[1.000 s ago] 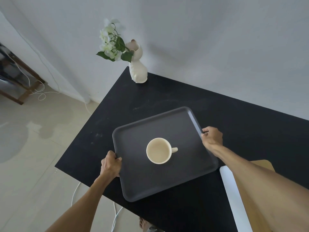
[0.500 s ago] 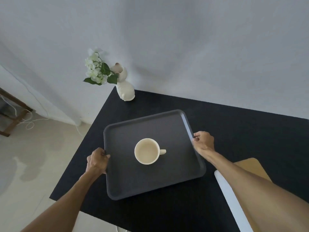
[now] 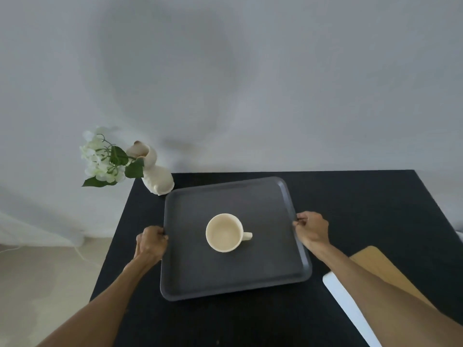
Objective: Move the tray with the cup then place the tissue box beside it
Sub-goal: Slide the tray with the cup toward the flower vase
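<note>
A dark grey rectangular tray (image 3: 273, 274) lies over the black table (image 3: 370, 209), with a cream cup (image 3: 224, 232) upright at its middle, handle pointing right. My left hand (image 3: 151, 242) grips the tray's left rim and my right hand (image 3: 312, 227) grips its right rim. A white box with a tan wooden top (image 3: 385, 269) sits at the right, partly hidden by my right forearm; it may be the tissue box.
A cream vase (image 3: 156, 175) with white flowers (image 3: 102, 159) stands at the table's far left corner, close to the tray's far left corner. A grey wall rises behind the table. Pale floor lies to the left.
The tray with the cup has moved toward the wall, closer to the vase, and turned to sit squarer to the table edge. Both hands kept their grip on its rims.
</note>
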